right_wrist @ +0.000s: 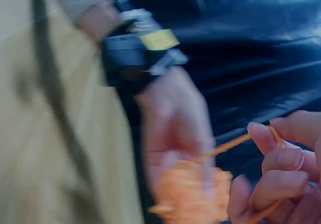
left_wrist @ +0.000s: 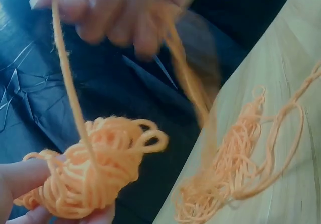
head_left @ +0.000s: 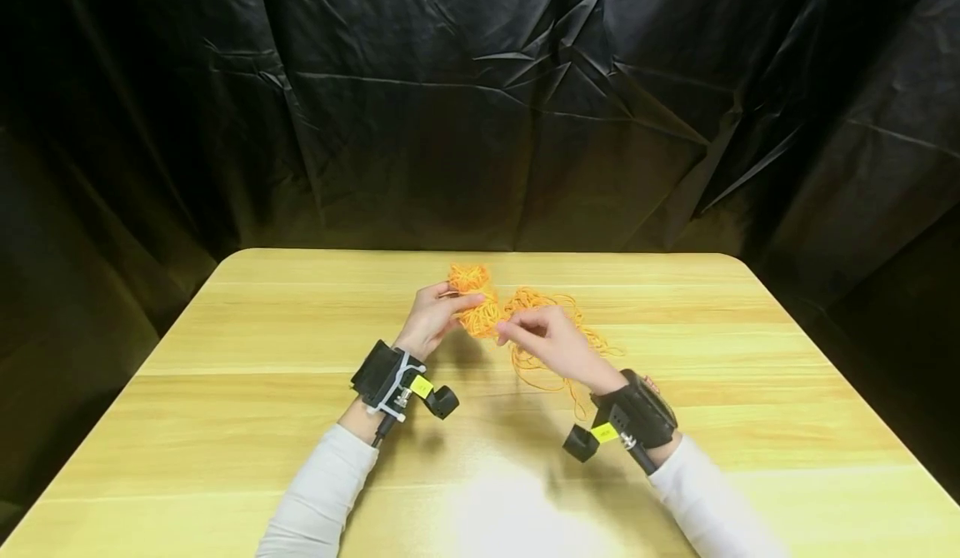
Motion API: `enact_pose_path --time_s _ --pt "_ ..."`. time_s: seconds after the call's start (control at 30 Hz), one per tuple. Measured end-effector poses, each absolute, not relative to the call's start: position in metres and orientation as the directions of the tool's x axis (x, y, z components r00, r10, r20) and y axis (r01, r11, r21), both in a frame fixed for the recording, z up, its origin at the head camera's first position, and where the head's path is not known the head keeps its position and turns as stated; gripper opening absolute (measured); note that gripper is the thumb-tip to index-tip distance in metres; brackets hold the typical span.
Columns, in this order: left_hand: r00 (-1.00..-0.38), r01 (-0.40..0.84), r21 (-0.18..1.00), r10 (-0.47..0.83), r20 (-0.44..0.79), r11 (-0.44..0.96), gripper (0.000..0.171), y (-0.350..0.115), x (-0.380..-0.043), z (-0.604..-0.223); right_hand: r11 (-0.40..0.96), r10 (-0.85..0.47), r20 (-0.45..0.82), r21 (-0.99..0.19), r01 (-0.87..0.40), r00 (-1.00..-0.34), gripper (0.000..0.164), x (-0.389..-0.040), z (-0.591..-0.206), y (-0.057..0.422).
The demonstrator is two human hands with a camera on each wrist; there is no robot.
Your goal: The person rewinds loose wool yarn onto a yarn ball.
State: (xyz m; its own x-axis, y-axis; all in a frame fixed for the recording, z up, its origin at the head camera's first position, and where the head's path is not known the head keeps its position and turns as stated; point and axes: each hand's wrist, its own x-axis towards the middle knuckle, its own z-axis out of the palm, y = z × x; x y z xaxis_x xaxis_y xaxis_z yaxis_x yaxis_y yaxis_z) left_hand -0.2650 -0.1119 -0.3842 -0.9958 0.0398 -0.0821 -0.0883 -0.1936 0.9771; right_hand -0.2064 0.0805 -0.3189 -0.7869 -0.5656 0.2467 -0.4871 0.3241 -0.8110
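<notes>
A bundle of orange yarn (head_left: 480, 318), wound in the middle with bulging ends, is held up by my left hand (head_left: 433, 316), thumb on the near side. In the left wrist view the bundle (left_wrist: 90, 169) has small loops sticking out on its right. My right hand (head_left: 551, 337) pinches a strand of yarn (left_wrist: 67, 73) between thumb and forefinger. That strand runs taut from the bundle to the fingertips, and more yarn passes through the curled fingers in the right wrist view. Loose tangled yarn (head_left: 573, 316) lies on the table behind and beside my right hand.
The wooden table (head_left: 225, 425) has rounded far corners. Black sheeting (head_left: 420, 150) hangs behind it. Loose strands trail toward the right wrist, where a strap with a small camera (head_left: 581, 443) is worn. A similar camera (head_left: 442, 401) sits on the left wrist.
</notes>
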Motion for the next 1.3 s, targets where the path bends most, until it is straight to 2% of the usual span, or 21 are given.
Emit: enact_pose_path --time_s 0.2,0.3,0.5,0.63,0.77,0.9,0.97,1.17,1.3 --pt "-0.988 -0.115 0.984 0.114 -0.1 -0.133 0.041 -0.109 -0.25 -0.363 0.226 -0.633 0.096 -0.926 -0.302 -0.768 0.026 -0.22 -0.293 0.096" --pt "-0.978 -0.149 0.984 0.16 -0.132 -0.099 0.041 -0.107 -0.242 -0.351 0.227 -0.63 0.082 -0.932 -0.284 -0.772 0.028 -0.23 -0.286 0.1" --pt "-0.935 -0.135 0.988 0.341 -0.1 -0.079 0.05 -0.107 -0.24 -0.347 0.277 -0.528 0.13 -0.908 -0.315 -0.839 0.028 -0.249 -0.282 0.1" --pt "-0.895 -0.111 0.993 0.439 -0.08 -0.045 0.043 -0.107 -0.238 -0.345 0.156 -0.511 0.162 -0.948 -0.277 -0.844 0.029 -0.26 -0.29 0.098" --pt "-0.875 -0.085 0.996 0.482 -0.055 -0.041 0.038 -0.107 -0.236 -0.345 -0.013 -0.468 0.131 -0.99 -0.141 -0.874 0.027 -0.266 -0.305 0.096" --pt "-0.889 -0.082 0.99 0.457 -0.021 -0.116 0.037 -0.106 -0.236 -0.344 -0.097 -0.423 0.079 -0.994 -0.042 -0.903 0.018 -0.268 -0.327 0.091" --pt "-0.905 -0.083 0.984 0.425 -0.008 -0.16 0.038 -0.104 -0.236 -0.343 -0.075 -0.39 0.054 -0.997 -0.026 -0.919 0.016 -0.265 -0.338 0.088" --pt "-0.955 -0.106 0.958 0.295 -0.023 -0.268 0.038 -0.1 -0.238 -0.343 0.062 -0.323 0.014 -0.997 -0.035 -0.946 0.029 -0.252 -0.361 0.075" --pt "-0.978 -0.101 0.951 0.203 -0.041 -0.293 0.036 -0.098 -0.238 -0.343 0.077 -0.311 0.042 -0.995 -0.07 -0.95 0.023 -0.241 -0.371 0.068"
